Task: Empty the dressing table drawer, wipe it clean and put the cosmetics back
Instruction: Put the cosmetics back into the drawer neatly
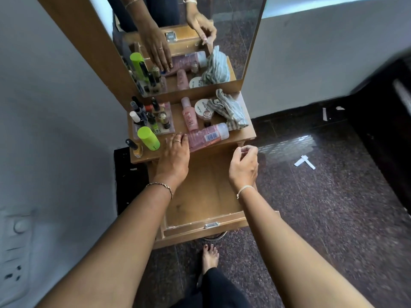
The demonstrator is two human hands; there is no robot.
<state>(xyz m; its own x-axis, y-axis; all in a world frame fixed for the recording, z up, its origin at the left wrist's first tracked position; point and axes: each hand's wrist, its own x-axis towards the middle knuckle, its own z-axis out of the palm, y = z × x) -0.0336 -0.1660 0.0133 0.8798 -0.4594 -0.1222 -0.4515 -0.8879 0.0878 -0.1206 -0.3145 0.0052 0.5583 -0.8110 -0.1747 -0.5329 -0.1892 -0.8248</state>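
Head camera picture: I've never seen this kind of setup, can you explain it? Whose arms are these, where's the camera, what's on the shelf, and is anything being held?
No machine here: a person wears a wide-angle camera on the head, so you look down along their own bare arms. The left hand lays straight fingers on a pink bottle lying on the dressing table shelf. The right hand hovers curled above the open drawer; whether it pinches anything, I cannot tell. Also on the shelf: nail polish bottles, a green cylinder, a second pink bottle, a white jar and a striped cloth. The mirror behind repeats it all.
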